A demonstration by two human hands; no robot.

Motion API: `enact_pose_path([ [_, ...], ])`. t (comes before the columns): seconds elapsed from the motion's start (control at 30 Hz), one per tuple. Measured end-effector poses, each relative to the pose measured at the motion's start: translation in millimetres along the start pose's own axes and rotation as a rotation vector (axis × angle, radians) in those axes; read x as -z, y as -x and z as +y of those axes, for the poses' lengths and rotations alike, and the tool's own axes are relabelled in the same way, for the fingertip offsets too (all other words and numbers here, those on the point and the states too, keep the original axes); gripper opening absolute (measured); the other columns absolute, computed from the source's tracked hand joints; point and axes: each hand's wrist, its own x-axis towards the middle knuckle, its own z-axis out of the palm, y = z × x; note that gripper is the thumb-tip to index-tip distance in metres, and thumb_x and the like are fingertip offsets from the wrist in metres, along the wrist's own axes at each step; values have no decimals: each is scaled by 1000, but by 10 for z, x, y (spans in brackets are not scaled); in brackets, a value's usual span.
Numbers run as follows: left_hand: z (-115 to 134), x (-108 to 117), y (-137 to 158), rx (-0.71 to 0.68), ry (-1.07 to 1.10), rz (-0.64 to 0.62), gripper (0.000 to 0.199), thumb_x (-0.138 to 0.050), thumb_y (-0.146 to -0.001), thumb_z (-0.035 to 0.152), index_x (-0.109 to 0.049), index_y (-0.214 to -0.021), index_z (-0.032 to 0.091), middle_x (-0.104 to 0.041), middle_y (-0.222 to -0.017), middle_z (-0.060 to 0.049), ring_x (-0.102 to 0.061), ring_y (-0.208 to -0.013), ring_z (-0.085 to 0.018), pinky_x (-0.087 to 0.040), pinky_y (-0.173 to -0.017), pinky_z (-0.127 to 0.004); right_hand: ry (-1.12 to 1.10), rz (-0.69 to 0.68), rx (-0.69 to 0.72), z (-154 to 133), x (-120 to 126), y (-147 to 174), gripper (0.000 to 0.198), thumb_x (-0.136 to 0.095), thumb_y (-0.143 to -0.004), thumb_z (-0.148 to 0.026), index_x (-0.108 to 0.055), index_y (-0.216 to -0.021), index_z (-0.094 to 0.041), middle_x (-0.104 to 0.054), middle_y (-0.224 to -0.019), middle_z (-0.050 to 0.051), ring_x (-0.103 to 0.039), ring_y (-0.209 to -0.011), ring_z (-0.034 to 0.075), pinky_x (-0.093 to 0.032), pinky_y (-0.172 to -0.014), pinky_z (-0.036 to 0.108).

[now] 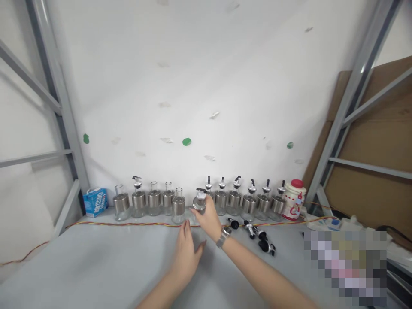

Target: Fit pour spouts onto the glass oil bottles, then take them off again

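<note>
My right hand, with a metal watch on its wrist, grips an oil bottle with a pour spout on top, at the middle of the row. My left hand is open, its thumb apart and fingers stretched toward an uncapped glass bottle with a steel sleeve. Whether the fingertips touch that bottle I cannot tell. More uncapped bottles stand to the left, with one spouted bottle among them. To the right, several bottles carry black-tipped spouts. Loose pour spouts lie in front of them.
A blue carton stands at the left end, a red-lidded jar at the right. A twisted red-yellow wire crosses the grey table. Metal posts flank both sides. Power strips and a blurred patch are at right.
</note>
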Motion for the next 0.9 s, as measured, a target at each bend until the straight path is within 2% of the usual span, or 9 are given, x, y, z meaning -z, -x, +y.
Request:
enact_pose_path([
  [0.1, 40, 36, 10, 16, -27, -10, 67, -46, -75, 26, -16, -133, 8, -25, -135, -21, -22, -126, -31, -25, -99, -46, 24, 1, -22, 185, -216, -142, 44, -57, -70, -24, -41, -110, -17, -50, -105, 10, -47, -102, 23, -36, -89, 39],
  [0.2, 68, 58, 4, -10, -52, 26, 63, -42, -78, 22, -15, -133, 10, -26, -135, -18, -22, -126, -28, -25, -100, -45, 30, -9, -41, 313, -361, -172, 52, -56, -71, -25, -36, -118, -17, -48, -110, 11, -44, -107, 25, -35, -91, 39],
  [0.33, 89, 75, -23, -14, -68, 76, 60, -42, -76, 17, -19, -131, 10, -31, -131, -18, -26, -124, -27, -27, -99, -43, 112, 61, -53, 352, -417, -92, 57, -51, -74, -25, -28, -126, -16, -39, -120, 15, -35, -114, 26, -30, -94, 41],
  [0.4, 98, 88, -34, 1, -58, 91, 60, -43, -76, 16, -20, -131, 11, -32, -129, -18, -28, -123, -27, -29, -97, -44, 210, 140, -42, 340, -415, -8, 53, -48, -77, -26, -30, -125, -14, -37, -121, 17, -33, -115, 27, -28, -95, 45],
  [0.47, 105, 106, -43, 5, -46, 114, 59, -43, -75, 15, -21, -130, 12, -32, -130, -18, -29, -122, -27, -31, -96, -45, 265, 164, -25, 325, -415, 86, 43, -44, -79, -27, -37, -120, -13, -42, -116, 17, -35, -112, 28, -29, -92, 48],
  [0.6, 102, 138, -70, 13, -64, 176, 60, -39, -72, 6, -22, -130, 10, -32, -129, -17, -30, -122, -26, -31, -97, -44, 230, 44, 9, 303, -451, 208, 25, -43, -79, -24, -50, -101, -16, -53, -97, 11, -48, -94, 23, -38, -82, 41],
  [0.7, 89, 148, -97, 16, -116, 199, 61, -37, -69, 1, -24, -128, 7, -34, -127, -18, -32, -120, -26, -30, -98, -43, 202, -10, -5, 291, -500, 195, 23, -42, -80, -24, -52, -100, -17, -54, -95, 10, -52, -89, 22, -41, -79, 38],
  [0.8, 82, 142, -111, 31, -137, 204, 62, -37, -66, -1, -25, -127, 6, -34, -126, -19, -32, -120, -26, -30, -98, -43, 164, -35, -37, 269, -572, 128, 31, -41, -82, -31, -49, -107, -15, -55, -102, 12, -51, -96, 23, -40, -83, 37],
  [0.9, 80, 130, -106, 27, -125, 215, 65, -38, -66, -1, -23, -128, 9, -34, -127, -18, -32, -121, -25, -31, -97, -43, 114, -69, -59, 231, -681, 35, 50, -49, -77, -40, -40, -118, -13, -52, -114, 14, -49, -105, 24, -39, -87, 35],
])
